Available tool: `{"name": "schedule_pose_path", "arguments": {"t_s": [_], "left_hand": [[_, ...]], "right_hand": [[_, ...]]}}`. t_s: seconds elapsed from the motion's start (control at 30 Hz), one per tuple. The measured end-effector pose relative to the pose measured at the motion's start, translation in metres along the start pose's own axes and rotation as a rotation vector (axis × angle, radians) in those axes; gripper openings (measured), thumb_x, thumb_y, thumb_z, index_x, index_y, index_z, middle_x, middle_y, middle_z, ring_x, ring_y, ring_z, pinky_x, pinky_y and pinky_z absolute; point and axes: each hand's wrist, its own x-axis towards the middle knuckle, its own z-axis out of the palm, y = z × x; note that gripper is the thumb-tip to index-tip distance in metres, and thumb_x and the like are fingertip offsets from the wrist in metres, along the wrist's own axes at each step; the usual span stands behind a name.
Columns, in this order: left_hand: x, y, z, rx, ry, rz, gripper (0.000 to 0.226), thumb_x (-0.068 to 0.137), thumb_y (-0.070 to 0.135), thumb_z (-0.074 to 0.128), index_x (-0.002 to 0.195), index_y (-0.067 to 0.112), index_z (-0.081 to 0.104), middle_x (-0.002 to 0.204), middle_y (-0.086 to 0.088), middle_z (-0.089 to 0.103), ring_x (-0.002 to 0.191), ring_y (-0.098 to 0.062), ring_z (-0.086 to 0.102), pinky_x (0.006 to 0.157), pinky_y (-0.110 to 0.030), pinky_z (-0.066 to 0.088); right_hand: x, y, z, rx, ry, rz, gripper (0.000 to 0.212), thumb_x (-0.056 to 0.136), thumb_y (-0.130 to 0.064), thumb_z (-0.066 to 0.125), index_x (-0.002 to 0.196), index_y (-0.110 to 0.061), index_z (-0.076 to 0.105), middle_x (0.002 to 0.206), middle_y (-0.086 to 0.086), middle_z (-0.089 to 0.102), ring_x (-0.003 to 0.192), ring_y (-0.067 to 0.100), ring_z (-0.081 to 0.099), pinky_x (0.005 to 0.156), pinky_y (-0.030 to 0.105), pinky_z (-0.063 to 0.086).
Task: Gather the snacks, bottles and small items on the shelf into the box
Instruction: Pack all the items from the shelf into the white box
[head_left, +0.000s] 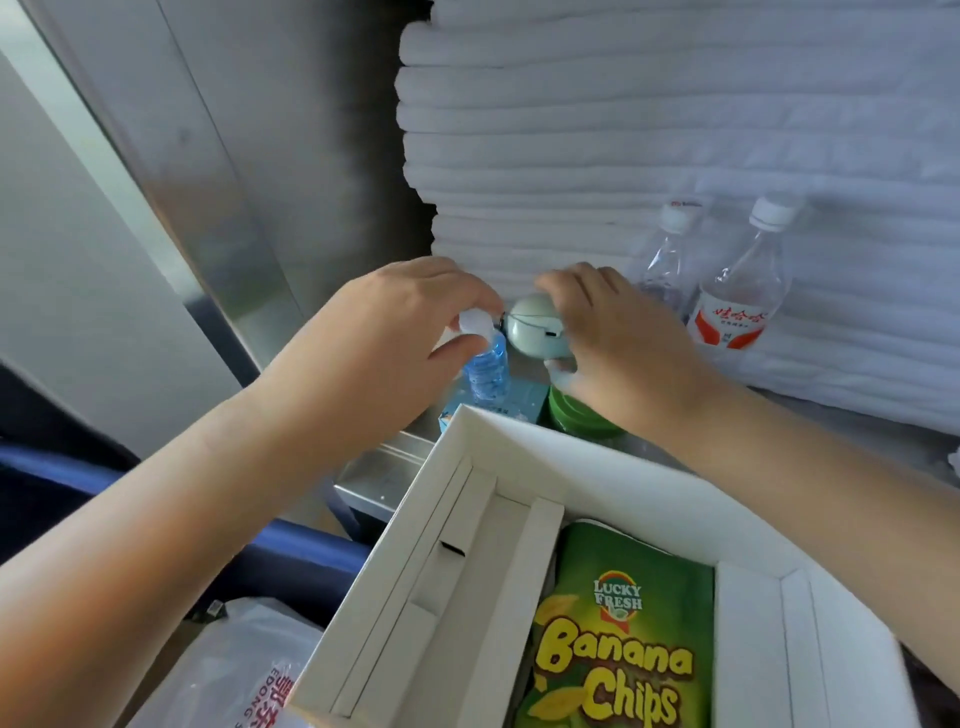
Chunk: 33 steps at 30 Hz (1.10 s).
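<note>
Now your left hand (374, 353) pinches the small blue plastic bottle (485, 374) by its cap, and your right hand (623, 343) grips the pale green round case (530, 327), both just behind the white cardboard box (519, 441). Held only by the cap, the bottle may slip.

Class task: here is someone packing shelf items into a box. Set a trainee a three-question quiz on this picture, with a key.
1. True or false: the Banana Chips bag lies inside the white box.
2. The left hand has its grip on the cap of: A) small blue bottle B) Banana Chips bag C) a towel.
3. How many clear white-capped bottles stand right of the right hand holding the pale green round item?
Key: 1 true; 2 A; 3 two.
</note>
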Motion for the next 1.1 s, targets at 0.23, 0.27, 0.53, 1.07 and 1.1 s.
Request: {"name": "schedule_pose_path", "arguments": {"t_s": [0.23,0.27,0.53,1.07,1.1], "left_hand": [[-0.046,0.008,0.008,-0.039,-0.243,-0.039,0.032,0.080,0.045,0.048,0.108,0.043,0.061,0.094,0.024,0.056,0.082,0.003,0.044,0.075,-0.006,0.034],[-0.052,0.007,0.011,-0.017,-0.270,-0.024,0.032,0.080,0.047,0.047,0.110,0.045,0.060,0.096,0.028,0.053,0.085,0.008,0.037,0.073,-0.004,0.032],[-0.085,0.006,0.039,-0.008,-0.455,-0.016,0.031,0.084,0.052,0.049,0.113,0.048,0.056,0.111,0.025,0.057,0.106,0.005,0.037,0.085,-0.020,0.040],[-0.101,0.011,0.082,0.263,-0.693,0.247,0.028,0.094,0.041,0.040,0.113,0.029,0.056,0.105,0.008,0.062,0.102,-0.015,0.052,0.097,-0.030,0.029],[-0.101,0.012,0.082,0.270,-0.696,0.239,0.028,0.094,0.041,0.041,0.116,0.027,0.053,0.105,0.006,0.062,0.102,-0.016,0.054,0.099,-0.030,0.031]], "right_hand": [[-0.055,-0.024,-0.010,0.096,-0.016,-0.130,0.059,0.066,-0.022,0.077,0.118,-0.007,0.052,0.111,0.009,0.056,0.096,0.028,0.055,0.073,0.038,0.053],[-0.060,-0.027,-0.009,0.108,-0.039,-0.159,0.059,0.068,-0.024,0.077,0.119,-0.008,0.051,0.113,0.008,0.055,0.098,0.027,0.054,0.074,0.037,0.053],[-0.073,-0.041,0.004,0.134,-0.280,-0.306,0.048,0.073,-0.019,0.070,0.117,-0.009,0.052,0.113,0.007,0.054,0.100,0.026,0.053,0.076,0.035,0.050],[-0.077,-0.041,0.021,0.109,-0.455,-0.415,0.052,0.078,-0.023,0.059,0.126,-0.011,0.042,0.118,0.006,0.049,0.105,0.026,0.050,0.087,0.041,0.047],[-0.077,-0.041,0.022,0.120,-0.455,-0.418,0.053,0.078,-0.023,0.061,0.126,-0.010,0.043,0.117,0.006,0.049,0.105,0.026,0.050,0.086,0.041,0.047]]}}
